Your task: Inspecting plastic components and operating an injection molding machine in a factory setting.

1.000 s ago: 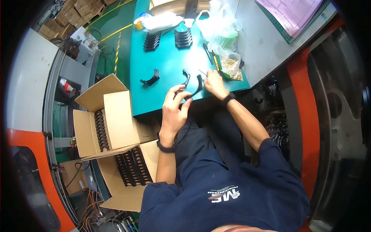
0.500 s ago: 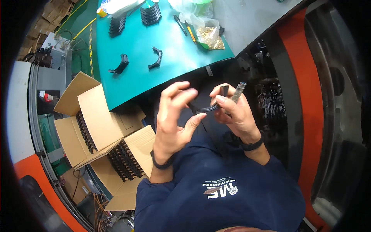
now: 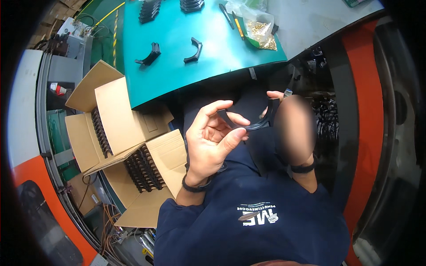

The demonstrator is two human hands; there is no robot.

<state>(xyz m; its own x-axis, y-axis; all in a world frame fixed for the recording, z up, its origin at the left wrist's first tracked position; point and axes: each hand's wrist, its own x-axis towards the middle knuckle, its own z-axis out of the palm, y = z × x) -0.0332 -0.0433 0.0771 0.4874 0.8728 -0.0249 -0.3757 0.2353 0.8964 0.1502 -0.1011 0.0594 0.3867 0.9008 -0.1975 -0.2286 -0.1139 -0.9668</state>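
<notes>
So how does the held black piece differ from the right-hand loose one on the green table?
The held piece is between the left hand and right hand; the table piece lies on the green table. The held piece opens toward the picture's top; the table piece opens leftward. Both are black and curved.

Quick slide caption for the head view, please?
Left hand and right hand at opposite ends of a curved black part, near a green tabletop and open cardboard boxes.

My shirt (image 3: 301, 230) navy, print (image 3: 265, 217) white, wristbands (image 3: 195, 188) black. My part (image 3: 257, 127) black. Table (image 3: 177, 80) teal, boxes (image 3: 115, 106) tan, floor tape (image 3: 116, 40) yellow-black striped, bits (image 3: 267, 41) gold.
</notes>
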